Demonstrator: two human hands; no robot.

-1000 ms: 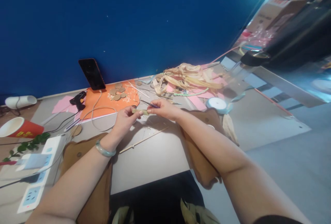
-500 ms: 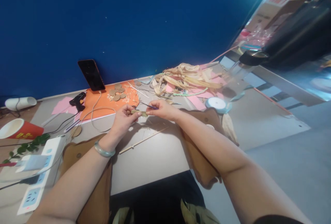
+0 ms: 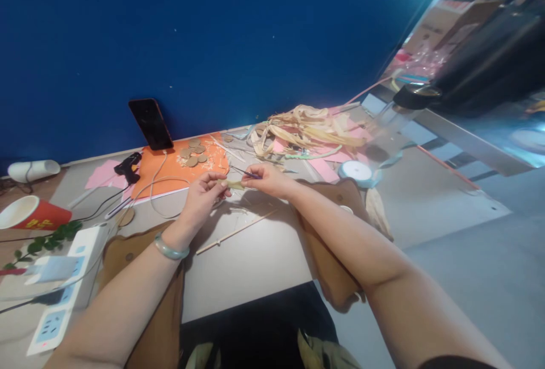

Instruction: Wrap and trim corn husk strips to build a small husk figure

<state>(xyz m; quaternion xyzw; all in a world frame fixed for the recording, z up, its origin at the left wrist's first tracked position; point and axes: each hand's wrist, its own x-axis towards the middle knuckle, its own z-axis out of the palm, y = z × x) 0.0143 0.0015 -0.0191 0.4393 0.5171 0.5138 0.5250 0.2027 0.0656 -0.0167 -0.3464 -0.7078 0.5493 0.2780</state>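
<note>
My left hand (image 3: 206, 194) pinches one end of a short, pale yellow-green strip (image 3: 235, 185), probably a piece of dried husk. The fingers of my right hand (image 3: 267, 180) meet the strip's other end, so it is stretched level between both hands above the table. Held in my right hand is also a slim dark-blue tool (image 3: 252, 175) with a thin metal tip slanting up to the left; its exact kind is hard to make out. Beneath the hands lie small scraps and a thin wooden stick (image 3: 236, 231) with a small knob near its lower end.
Coin-like brown discs (image 3: 192, 161) rest on orange paper (image 3: 159, 170). Behind stand a phone (image 3: 150, 124) and a heap of dried husk strips (image 3: 306, 125). A glue gun (image 3: 128, 168), paper cup (image 3: 38, 213) and power strip (image 3: 63, 289) are left; a ribbon spool (image 3: 356, 171) is right.
The left fingers have shifted slightly along the strip, and more of it shows stretched between the hands. The right hand has moved a little to the right with the tool.
</note>
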